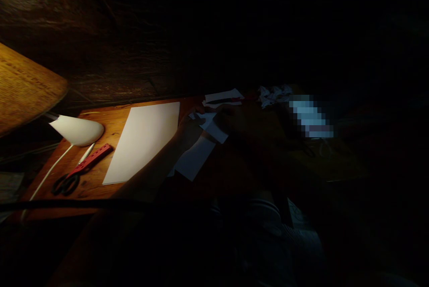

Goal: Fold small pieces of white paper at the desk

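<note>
My left hand (194, 126) is closed on a small piece of white paper (215, 130) above the table. On the paper's other side, my right hand (231, 117) is in deep shade; its fingers appear bent round the edge, though their detail is hard to see. Just below lies another cut piece of paper (196, 158), partly under the held one. To the left of my left forearm is a stack of white sheets (144, 139). Behind my hands are paper strips (223, 97) with a dark, red-ended tool, too dim to name, on them.
A lamp with a wooden shade (30, 86) and white base (78, 130) lights the left side. Scissors with black handles (70, 184) lie near a red perforated strip (90, 159). Crumpled paper (273, 94) and a glowing, blurred screen (311, 117) are at the right.
</note>
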{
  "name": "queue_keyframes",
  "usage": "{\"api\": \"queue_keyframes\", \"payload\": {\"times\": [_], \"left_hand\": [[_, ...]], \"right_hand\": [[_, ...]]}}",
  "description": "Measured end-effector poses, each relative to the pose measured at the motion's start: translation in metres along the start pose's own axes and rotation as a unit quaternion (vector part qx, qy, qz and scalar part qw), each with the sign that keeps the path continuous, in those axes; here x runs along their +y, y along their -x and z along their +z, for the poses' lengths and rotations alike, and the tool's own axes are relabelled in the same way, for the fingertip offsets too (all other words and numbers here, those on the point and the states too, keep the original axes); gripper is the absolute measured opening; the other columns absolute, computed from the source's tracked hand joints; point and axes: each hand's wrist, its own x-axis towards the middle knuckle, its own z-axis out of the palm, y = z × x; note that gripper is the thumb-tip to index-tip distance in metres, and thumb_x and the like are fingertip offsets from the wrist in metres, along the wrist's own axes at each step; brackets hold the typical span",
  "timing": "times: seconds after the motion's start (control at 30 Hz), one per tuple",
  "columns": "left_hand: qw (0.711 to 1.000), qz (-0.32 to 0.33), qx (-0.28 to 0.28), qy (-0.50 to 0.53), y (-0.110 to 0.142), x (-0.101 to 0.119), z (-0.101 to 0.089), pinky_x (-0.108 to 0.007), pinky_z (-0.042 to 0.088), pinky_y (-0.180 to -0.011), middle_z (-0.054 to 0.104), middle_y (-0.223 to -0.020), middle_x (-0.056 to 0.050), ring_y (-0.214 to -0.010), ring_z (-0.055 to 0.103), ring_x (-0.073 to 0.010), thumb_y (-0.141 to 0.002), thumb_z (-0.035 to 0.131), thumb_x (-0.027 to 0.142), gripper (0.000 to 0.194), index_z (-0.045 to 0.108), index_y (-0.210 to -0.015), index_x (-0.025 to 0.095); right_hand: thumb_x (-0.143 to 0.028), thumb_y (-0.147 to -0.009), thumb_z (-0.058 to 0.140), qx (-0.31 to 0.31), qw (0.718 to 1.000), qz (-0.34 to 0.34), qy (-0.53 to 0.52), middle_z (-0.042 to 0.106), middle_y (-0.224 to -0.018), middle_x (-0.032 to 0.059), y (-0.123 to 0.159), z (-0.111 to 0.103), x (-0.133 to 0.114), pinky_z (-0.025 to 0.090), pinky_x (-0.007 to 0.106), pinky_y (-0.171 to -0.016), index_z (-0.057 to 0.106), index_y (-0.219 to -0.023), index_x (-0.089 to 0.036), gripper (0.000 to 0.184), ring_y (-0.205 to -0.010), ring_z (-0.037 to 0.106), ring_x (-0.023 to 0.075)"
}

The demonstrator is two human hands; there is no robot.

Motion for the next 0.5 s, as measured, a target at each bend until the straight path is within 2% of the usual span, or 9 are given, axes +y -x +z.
{"api": "queue_keyframes", "payload": {"times": [0.13,0.3,0.5], "left_hand": [[1.000,0.007,0.000,0.003,-0.002,-0.003,-0.001,-0.037,0.058,-0.090,0.072,-0.107,-0.002,-0.103,0.071,-0.0225,-0.062,0.067,0.005,0.032,0.056,-0.086,0.023],[1.000,0.008,0.000,-0.022,0.002,0.006,0.007,-0.030,0.054,-0.081,0.067,-0.097,0.000,-0.091,0.068,-0.0172,-0.056,0.063,-0.002,0.033,0.048,-0.077,0.021],[0.999,0.007,0.021,-0.039,0.002,0.009,0.010,-0.028,0.050,-0.070,0.063,-0.086,-0.001,-0.076,0.061,-0.0148,-0.070,0.071,0.012,0.026,0.047,-0.073,0.021]], "right_hand": [[-0.026,-0.075,0.061,-0.001,1.000,-0.008,0.005,0.063,-0.074,0.0005,-0.001,-0.001,0.003,0.046,0.028,-0.067,0.062,-0.075,-0.019,0.007,-0.071,0.057,0.0155],[-0.025,-0.077,0.062,-0.007,1.000,-0.008,0.015,0.066,-0.076,0.0010,-0.004,-0.002,0.005,0.048,0.027,-0.068,0.064,-0.076,-0.018,0.007,-0.070,0.058,0.0145],[-0.019,-0.077,0.064,-0.018,1.000,0.002,0.011,0.069,-0.077,0.0016,-0.005,-0.004,0.005,0.050,0.028,-0.071,0.066,-0.077,-0.018,0.002,-0.073,0.061,0.0153]]}}
